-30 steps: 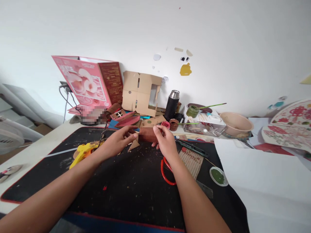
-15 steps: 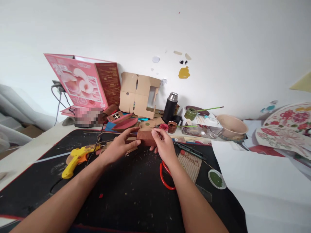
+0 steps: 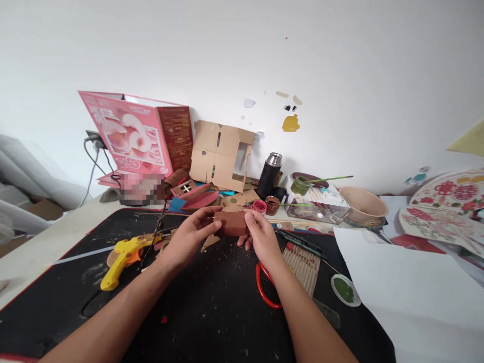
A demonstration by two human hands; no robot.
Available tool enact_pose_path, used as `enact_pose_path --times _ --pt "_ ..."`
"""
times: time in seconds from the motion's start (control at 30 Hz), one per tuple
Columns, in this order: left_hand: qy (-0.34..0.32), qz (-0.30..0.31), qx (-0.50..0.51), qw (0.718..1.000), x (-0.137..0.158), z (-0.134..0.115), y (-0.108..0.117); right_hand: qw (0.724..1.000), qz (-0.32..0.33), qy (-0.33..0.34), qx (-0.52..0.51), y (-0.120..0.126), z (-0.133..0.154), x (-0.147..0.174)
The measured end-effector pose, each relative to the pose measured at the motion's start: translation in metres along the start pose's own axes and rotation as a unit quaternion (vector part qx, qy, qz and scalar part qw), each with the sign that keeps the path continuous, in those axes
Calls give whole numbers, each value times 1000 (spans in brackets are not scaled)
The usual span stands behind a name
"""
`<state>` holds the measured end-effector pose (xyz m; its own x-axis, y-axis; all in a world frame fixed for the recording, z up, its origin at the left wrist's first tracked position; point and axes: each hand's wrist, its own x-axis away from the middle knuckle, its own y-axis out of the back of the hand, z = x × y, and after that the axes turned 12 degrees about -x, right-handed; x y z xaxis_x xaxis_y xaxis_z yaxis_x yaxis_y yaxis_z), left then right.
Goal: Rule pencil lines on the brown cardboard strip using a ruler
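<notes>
A small reddish-brown box-shaped piece [image 3: 231,224] is held up between my two hands over the black mat [image 3: 196,302]. My left hand [image 3: 196,231] grips its left end, thumb on the near face and fingers along the top. The right end sits in my right hand [image 3: 260,233], with the thumb pressed on it and some fingertips showing beneath. Left of my left hand lies a yellow glue gun [image 3: 123,259]. Scissors with red handles [image 3: 260,287] rest by my right wrist, next to a piece of corrugated cardboard [image 3: 302,267] and a dark cutter knife [image 3: 304,243].
Behind my hands stand a black flask [image 3: 269,176], paint jars [image 3: 271,205] and a cut cardboard sheet [image 3: 206,151]. A pink box [image 3: 128,136] leans at the back left. To the right are a bowl [image 3: 363,201], a lid of green paint [image 3: 344,290] and white paper [image 3: 416,297].
The view has shifted, so everything sits slightly lower and further right. The brown piece has tipped a little, showing more of its top; both hands still hold it.
</notes>
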<state>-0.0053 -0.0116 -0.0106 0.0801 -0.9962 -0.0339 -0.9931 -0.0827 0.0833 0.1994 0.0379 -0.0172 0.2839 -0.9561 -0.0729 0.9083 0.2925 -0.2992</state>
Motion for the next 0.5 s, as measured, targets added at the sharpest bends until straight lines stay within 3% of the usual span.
enact_pose_path --times 0.2,0.5 --pt "5 -33 64 997 -2 3 -2 999 -37 -1 -27 1 0 -3" --pt "10 -44 87 995 -2 3 -6 999 7 -26 -25 0 -5 -2"
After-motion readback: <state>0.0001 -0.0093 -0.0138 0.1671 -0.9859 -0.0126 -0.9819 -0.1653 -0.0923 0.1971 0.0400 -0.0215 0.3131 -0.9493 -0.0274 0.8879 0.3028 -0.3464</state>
